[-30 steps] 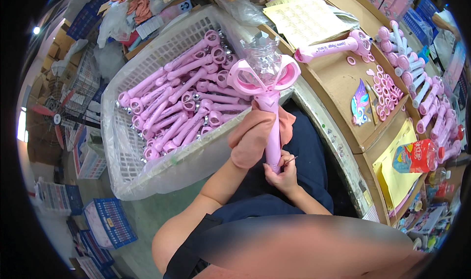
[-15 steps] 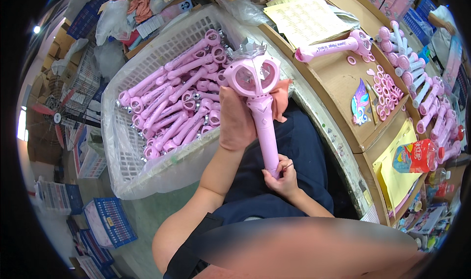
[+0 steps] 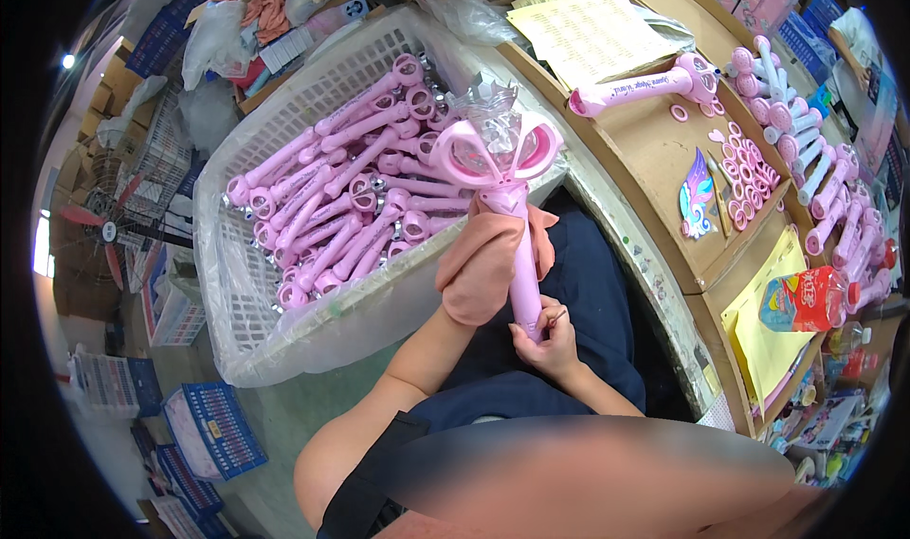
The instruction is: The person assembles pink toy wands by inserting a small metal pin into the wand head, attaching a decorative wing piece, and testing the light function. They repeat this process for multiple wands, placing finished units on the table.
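A pink toy wand [image 3: 525,278] stands upright over my lap, topped by a clear crown [image 3: 488,108] above round see-through windows ringed in pink. My right hand [image 3: 550,342] is closed around the bottom end of its handle. Higher up, an orange-pink cloth [image 3: 485,255] wraps the handle just under the head and shows on both sides of it. My left hand [image 3: 464,304] is inside that cloth and presses it against the wand; its fingers are hidden.
On the left, a white plastic basket [image 3: 232,340] holds many pink wands [image 3: 332,183]. To the right, a cardboard tray [image 3: 654,198] carries another wand [image 3: 645,91], pink rings [image 3: 749,174] and a winged piece [image 3: 697,198]. A red-labelled bottle [image 3: 801,299] lies beyond.
The wand has turned about its length, so two windows now show side by side. My left hand has moved from beside the head down to the handle with the cloth around it.
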### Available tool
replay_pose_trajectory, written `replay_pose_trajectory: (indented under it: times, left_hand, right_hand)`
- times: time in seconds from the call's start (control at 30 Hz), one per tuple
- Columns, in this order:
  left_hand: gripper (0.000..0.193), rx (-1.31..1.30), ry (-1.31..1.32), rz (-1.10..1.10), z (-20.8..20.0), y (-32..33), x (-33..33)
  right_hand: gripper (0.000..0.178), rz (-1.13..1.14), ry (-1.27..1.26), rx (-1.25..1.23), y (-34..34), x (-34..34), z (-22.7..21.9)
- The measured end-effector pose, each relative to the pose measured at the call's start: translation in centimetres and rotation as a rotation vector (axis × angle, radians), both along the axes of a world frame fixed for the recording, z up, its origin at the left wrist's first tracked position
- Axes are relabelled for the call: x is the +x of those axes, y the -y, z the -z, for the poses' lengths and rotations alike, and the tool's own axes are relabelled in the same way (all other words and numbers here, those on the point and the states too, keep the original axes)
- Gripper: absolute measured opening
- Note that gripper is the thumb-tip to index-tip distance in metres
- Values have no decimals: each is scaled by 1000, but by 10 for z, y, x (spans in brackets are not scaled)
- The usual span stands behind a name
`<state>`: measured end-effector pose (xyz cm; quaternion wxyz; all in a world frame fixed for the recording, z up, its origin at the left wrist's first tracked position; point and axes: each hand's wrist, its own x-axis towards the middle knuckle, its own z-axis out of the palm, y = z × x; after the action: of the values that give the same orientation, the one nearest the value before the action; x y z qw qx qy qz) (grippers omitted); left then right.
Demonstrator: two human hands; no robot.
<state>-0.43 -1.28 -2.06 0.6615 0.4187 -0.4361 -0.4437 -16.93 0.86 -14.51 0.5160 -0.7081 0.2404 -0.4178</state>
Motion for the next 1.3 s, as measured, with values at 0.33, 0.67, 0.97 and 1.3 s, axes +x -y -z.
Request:
replay_pose_trajectory:
  times: [0.33,0.67,0.97,1.3]
  left_hand:
    - [64,-193,-176,-158,-28,17,17]
    - [25,58,-169,65,-8,3,-5]
    - [51,109,-167,39,-9,3,-3]
    - [66,-100,182,27,1,23,20]
  right_hand:
    - [46,-34,-11,-39,-1,-3,-4]
    - [48,-9,-35,10,-1,-5,-2]
    - [49,-13,-52,-14,-3,-6,0]
    - [50,-5,-63,-52,-4,-5,-4]
